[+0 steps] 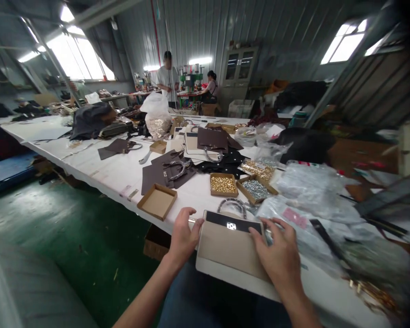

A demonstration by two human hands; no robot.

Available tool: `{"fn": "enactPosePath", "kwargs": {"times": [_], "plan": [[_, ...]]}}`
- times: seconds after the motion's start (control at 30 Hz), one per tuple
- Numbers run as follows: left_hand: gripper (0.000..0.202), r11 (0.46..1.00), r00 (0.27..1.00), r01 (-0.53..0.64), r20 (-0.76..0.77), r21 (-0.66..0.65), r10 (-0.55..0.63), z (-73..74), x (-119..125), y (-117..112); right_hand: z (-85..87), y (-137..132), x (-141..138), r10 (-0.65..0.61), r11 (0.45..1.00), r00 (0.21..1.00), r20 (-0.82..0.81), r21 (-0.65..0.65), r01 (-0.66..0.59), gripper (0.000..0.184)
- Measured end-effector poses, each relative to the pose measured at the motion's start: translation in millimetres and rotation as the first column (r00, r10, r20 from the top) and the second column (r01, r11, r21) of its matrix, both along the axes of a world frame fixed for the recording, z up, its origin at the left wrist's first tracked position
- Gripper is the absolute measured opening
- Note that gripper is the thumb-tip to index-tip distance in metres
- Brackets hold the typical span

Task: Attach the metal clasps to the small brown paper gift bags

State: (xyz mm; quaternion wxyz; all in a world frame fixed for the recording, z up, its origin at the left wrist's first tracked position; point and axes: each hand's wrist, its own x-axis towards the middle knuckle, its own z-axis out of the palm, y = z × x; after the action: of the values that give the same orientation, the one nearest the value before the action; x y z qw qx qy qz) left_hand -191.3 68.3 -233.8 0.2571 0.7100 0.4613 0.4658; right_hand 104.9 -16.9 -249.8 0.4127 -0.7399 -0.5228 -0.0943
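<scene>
A beige bag panel [230, 248] with a dark strip along its top lies tilted at the table's near edge, over my lap. A shiny metal fitting [231, 226] sits on the strip. Behind the top edge arches a handle in clear wrapping [233, 203]. My left hand [186, 234] is at the panel's upper left corner, with a small shiny metal piece [192, 220] between thumb and forefinger; its exact kind is unclear. At the right end, my right hand [280, 250] grips the panel, thumb on its face and fingers around the top right corner.
Beyond the panel stand a box of gold-coloured studs [223, 184] and a box of silver-coloured ones [256, 189]. A shallow cardboard box [157, 202] is at left. Dark bag pieces [157, 175] lie behind; plastic bags [310, 187] crowd the right. Two people [166, 77] are farther back.
</scene>
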Motion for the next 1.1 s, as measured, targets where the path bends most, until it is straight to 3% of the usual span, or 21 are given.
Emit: {"fn": "enactPosePath", "kwargs": {"times": [0.17, 0.37, 0.53, 0.63, 0.73, 0.83, 0.93, 1.03, 1.1], "plan": [[0.03, 0.976, 0.981, -0.123, 0.129, -0.182, 0.148, -15.0, -65, -34, 15.4, -21, -16, 0.023, 0.993, 1.0, 0.009, 0.117, -0.023, 0.05], [0.049, 0.905, 0.927, -0.318, 0.108, -0.284, 0.36, -22.3, -149, -64, 12.7, -55, -42, 0.15, 0.975, 0.988, 0.025, 0.159, -0.152, 0.038], [0.069, 0.832, 0.877, -0.421, 0.074, -0.362, 0.475, -41.6, -181, -75, -0.3, -86, -46, 0.084, 0.991, 0.993, -0.077, 0.113, -0.076, 0.026], [0.079, 0.78, 0.861, -0.416, 0.072, -0.467, 0.503, -62.4, -171, -79, -11.0, -107, -43, 0.023, 0.999, 0.986, -0.163, 0.052, -0.015, 0.024], [0.082, 0.767, 0.893, -0.308, 0.107, -0.563, 0.436, -72.1, -142, -84, -18.5, -126, -41, -0.031, 1.0, 0.973, -0.229, -0.005, 0.031, 0.026], [0.075, 0.807, 0.931, -0.158, 0.186, -0.569, 0.313, -64.4, -108, -87, -22.5, -136, -37, -0.08, 0.997, 0.954, -0.287, -0.037, 0.073, 0.032], [0.068, 0.852, 0.948, -0.088, 0.219, -0.516, 0.231, -46.3, -79, -82, -26.7, -135, -30, -0.113, 0.993, 0.903, -0.415, -0.086, 0.085, 0.045], [0.067, 0.849, 0.958, 0.017, 0.25, -0.528, 0.137, -31.7, -58, -78, -31.1, -125, -26, -0.115, 0.99, 0.759, -0.641, -0.136, 0.034, 0.062], [0.07, 0.802, 0.958, 0.134, 0.284, -0.583, 0.046, -29.4, -46, -79, -32.6, -117, -28, -0.046, 0.996, 0.614, -0.788, -0.084, -0.034, 0.069]]}}
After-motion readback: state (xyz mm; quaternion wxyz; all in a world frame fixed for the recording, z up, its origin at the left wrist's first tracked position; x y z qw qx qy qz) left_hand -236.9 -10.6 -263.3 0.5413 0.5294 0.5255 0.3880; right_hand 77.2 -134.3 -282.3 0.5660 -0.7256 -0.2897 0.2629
